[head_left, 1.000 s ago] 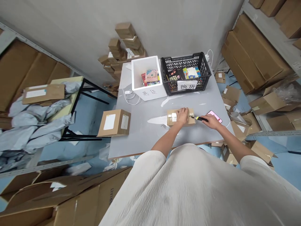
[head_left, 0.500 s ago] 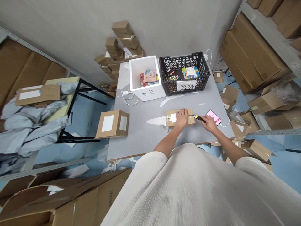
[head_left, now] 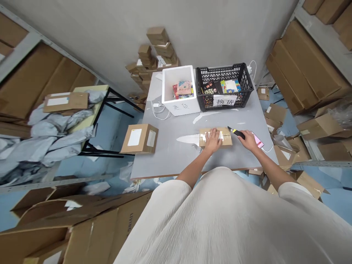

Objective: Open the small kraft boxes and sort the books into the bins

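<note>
A small taped cardboard box (head_left: 227, 139) with a white label lies on the grey table (head_left: 170, 161), close to its front edge. My left hand (head_left: 213, 140) lies flat on the box's top, fingers spread. In my right hand (head_left: 248, 140) is a black and yellow utility knife (head_left: 238, 133), its tip pointing left just above the box's right back corner. The hand's fingers are wrapped round the handle. A phone (head_left: 258, 140) with a lit pink screen lies just beyond that hand, partly covered by it.
Behind the box stand a white foam bin (head_left: 181, 108) and a black plastic crate (head_left: 202, 99), both holding books. A larger carton (head_left: 140, 139) sits at the table's left edge. Grey mailing bags (head_left: 44, 137) cover a side table. Opened cartons (head_left: 286, 156) crowd the floor at right.
The utility knife has lifted off the box's right end and moved up and back, its blade tip now clear. My left hand stays on the box. The whole view has shifted slightly.
</note>
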### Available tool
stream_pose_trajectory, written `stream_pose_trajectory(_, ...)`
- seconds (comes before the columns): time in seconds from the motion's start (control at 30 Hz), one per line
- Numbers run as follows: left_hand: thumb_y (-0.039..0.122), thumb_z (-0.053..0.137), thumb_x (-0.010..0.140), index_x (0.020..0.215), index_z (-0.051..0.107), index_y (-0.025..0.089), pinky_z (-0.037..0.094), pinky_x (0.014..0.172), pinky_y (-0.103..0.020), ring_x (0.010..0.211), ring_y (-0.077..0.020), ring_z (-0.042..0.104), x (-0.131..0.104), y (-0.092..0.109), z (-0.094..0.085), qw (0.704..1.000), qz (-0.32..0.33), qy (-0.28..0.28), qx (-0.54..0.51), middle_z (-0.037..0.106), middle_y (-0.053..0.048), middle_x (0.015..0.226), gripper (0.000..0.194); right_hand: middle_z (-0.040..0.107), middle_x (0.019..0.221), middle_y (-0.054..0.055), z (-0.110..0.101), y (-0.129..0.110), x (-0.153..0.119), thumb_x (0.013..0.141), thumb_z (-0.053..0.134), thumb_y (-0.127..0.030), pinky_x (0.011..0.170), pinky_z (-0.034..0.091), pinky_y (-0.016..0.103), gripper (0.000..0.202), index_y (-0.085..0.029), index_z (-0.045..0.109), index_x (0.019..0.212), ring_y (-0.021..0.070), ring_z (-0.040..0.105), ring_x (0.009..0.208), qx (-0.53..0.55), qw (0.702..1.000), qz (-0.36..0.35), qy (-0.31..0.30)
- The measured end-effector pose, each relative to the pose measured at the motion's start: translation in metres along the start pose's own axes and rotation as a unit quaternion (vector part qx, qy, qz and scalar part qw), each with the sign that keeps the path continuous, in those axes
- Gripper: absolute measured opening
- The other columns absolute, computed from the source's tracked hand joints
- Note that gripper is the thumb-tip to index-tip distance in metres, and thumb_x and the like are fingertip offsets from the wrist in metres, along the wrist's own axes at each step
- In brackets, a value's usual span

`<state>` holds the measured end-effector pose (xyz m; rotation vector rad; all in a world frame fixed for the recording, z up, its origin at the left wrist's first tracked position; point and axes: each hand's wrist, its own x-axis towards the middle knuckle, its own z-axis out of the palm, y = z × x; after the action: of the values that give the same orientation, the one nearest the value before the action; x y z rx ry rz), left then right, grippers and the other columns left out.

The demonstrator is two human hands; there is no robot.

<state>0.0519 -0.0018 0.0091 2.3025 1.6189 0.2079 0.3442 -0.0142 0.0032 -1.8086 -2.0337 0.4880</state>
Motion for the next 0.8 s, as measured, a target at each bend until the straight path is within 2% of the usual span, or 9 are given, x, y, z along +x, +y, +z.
stream_pose_trajectory(0.17,0.053,0.064,0.104,0.166,0.049,0.024,0.029,0.134,-0.059,0.168,-0.0378,0.034,-0.037,-0.026,-0.008,1.000,-0.022,0.001,0.001,0.038,-0.018,0.181,0.070,0.073,0.138,0.018,0.014,-0.036,0.043,0.104,0.056,-0.052,0.108,0.050,0.052,0.050,-0.021,0.074,0.139,0.0389,0.063,0.127,0.038,0.997,-0.056,-0.046)
stream_pose_trajectory(0.27,0.049,0.070,0.102,0.163,0.050,0.025,0.036,0.129,-0.056,0.159,-0.0391,0.044,-0.052,-0.034,-0.009,0.999,-0.044,0.004,0.006,0.046,-0.019,0.173,0.068,0.071,0.147,0.018,0.027,-0.061,0.067,0.102,0.057,-0.047,0.112,0.048,0.054,0.048,-0.022,0.075,0.137,0.0397,0.061,0.135,0.028,0.993,-0.077,-0.084)
stream_pose_trajectory(0.4,0.039,0.066,0.105,0.152,0.056,0.025,0.045,0.118,-0.052,0.141,-0.0381,0.059,-0.059,-0.039,-0.012,0.996,-0.091,0.011,0.016,0.061,-0.020,0.154,0.050,0.072,0.148,0.018,0.039,-0.081,0.084,0.101,0.057,-0.044,0.113,0.045,0.056,0.045,-0.022,0.075,0.135,0.0414,0.059,0.138,-0.008,0.988,-0.077,-0.131)
stream_pose_trajectory(0.5,0.037,0.061,0.109,0.143,0.058,0.024,0.050,0.110,-0.047,0.126,-0.0358,0.070,-0.058,-0.042,-0.014,0.992,-0.123,-0.020,0.002,0.072,-0.017,0.136,0.037,0.074,0.142,0.019,0.037,-0.082,0.083,0.101,0.055,-0.046,0.110,0.045,0.056,0.047,-0.020,0.074,0.136,0.0422,0.060,0.134,-0.024,0.989,-0.044,-0.140)
stream_pose_trajectory(0.6,0.031,0.051,0.113,0.143,0.057,0.023,0.053,0.102,-0.042,0.113,-0.0326,0.076,-0.052,-0.043,-0.016,0.987,-0.151,-0.049,-0.018,0.078,-0.013,0.121,0.032,0.074,0.141,0.020,0.031,-0.078,0.074,0.102,0.054,-0.049,0.110,0.045,0.057,0.049,-0.019,0.073,0.136,0.0424,0.061,0.131,-0.025,0.991,-0.004,-0.130)
stream_pose_trajectory(0.67,0.029,0.044,0.114,0.147,0.055,0.023,0.053,0.102,-0.040,0.114,-0.0311,0.076,-0.045,-0.042,-0.017,0.987,-0.155,-0.042,-0.028,0.078,-0.012,0.124,0.035,0.077,0.137,0.019,0.028,-0.077,0.064,0.102,0.055,-0.049,0.109,0.046,0.056,0.048,-0.020,0.073,0.135,0.0421,0.063,0.129,-0.017,0.992,0.016,-0.122)
stream_pose_trajectory(0.8,0.035,0.041,0.115,0.162,0.046,0.021,0.053,0.110,-0.042,0.131,-0.0321,0.069,-0.028,-0.042,-0.020,0.989,-0.143,-0.013,-0.036,0.068,-0.018,0.147,0.050,0.082,0.124,0.015,0.031,-0.080,0.035,0.102,0.056,-0.052,0.107,0.050,0.053,0.046,-0.022,0.071,0.134,0.0386,0.071,0.117,0.036,0.992,0.038,-0.115)
